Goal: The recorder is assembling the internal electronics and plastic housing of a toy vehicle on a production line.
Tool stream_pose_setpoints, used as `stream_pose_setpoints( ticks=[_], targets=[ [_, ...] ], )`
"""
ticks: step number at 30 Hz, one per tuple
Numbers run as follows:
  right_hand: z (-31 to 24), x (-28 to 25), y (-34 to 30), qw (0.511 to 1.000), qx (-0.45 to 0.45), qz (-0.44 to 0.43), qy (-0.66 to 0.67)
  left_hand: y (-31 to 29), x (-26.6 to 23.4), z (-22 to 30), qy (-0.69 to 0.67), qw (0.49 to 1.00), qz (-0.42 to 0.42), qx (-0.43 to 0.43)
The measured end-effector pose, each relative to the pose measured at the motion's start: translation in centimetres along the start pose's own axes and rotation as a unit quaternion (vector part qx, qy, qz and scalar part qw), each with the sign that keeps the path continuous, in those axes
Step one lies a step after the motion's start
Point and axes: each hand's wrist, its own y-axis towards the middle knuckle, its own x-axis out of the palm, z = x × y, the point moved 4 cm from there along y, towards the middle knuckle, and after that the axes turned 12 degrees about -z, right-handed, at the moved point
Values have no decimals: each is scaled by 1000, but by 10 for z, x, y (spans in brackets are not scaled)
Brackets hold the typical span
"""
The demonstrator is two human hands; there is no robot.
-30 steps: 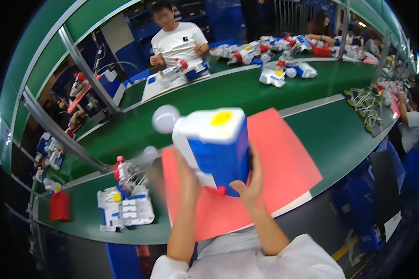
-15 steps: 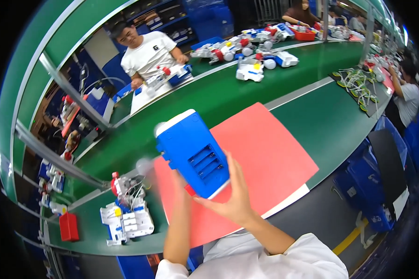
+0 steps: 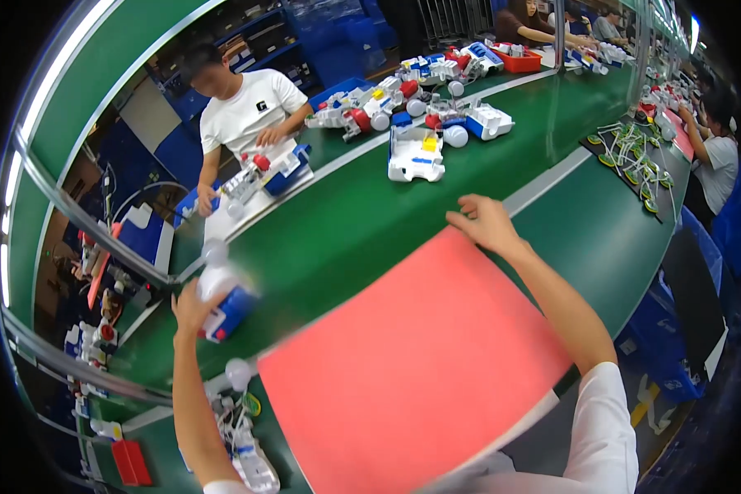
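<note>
My left hand (image 3: 191, 309) is out to the left, closed on a blue-and-white plastic toy housing (image 3: 232, 311) above the green belt. The housing is blurred, and a pale translucent ball (image 3: 214, 251) shows at its top. My right hand (image 3: 487, 224) is beyond the far corner of the pink mat (image 3: 412, 362), its fingers loosely bent and apart with nothing visible in them. Beside my left forearm lies a white part with wires (image 3: 251, 461), partly covered by the arm. Another pale ball (image 3: 238, 375) is just above it.
A red bin (image 3: 130, 463) stands at the lower left. Several toy assemblies (image 3: 416, 152) lie along the far side of the green belt (image 3: 346, 239). Across it, a person in white (image 3: 251, 115) handles a similar unit. Wired green discs (image 3: 630, 165) lie at right, near a metal post (image 3: 560, 33).
The blue housing has gone from above the mat to the left in my left hand. My right hand has let go of it and moved to the mat's far corner.
</note>
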Motion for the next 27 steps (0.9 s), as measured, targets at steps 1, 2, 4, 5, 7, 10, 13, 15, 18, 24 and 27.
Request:
stream_pose_setpoints(
  ticks=[1,2,4,5,7,10,13,15,18,24,27],
  targets=[
    [13,-6,33,998,42,10,-43,-1,10,-15,-45,999,9,-18],
    [26,-13,64,991,75,51,-101,-1,16,-14,-42,999,1,-27],
    [67,-24,125,975,84,139,-154,-17,17,-8,-65,994,80,35],
    [84,-29,149,948,65,219,-223,-40,13,4,-75,981,157,86],
    [105,-52,184,945,126,201,-223,-101,1,53,-114,964,173,165],
    [118,-67,213,936,195,168,-240,-193,6,105,-158,959,96,216],
    [89,-20,210,947,197,122,-223,-252,38,130,-112,960,83,244],
    [77,9,210,945,210,101,-231,-267,91,132,-316,943,-57,84],
    [52,18,215,922,275,72,-262,-265,83,179,-165,968,55,182],
    [37,2,200,929,181,-136,-293,-262,102,175,-288,940,76,166],
    [29,15,186,923,83,-154,-344,-234,111,178,-331,927,25,174]
  ],
)
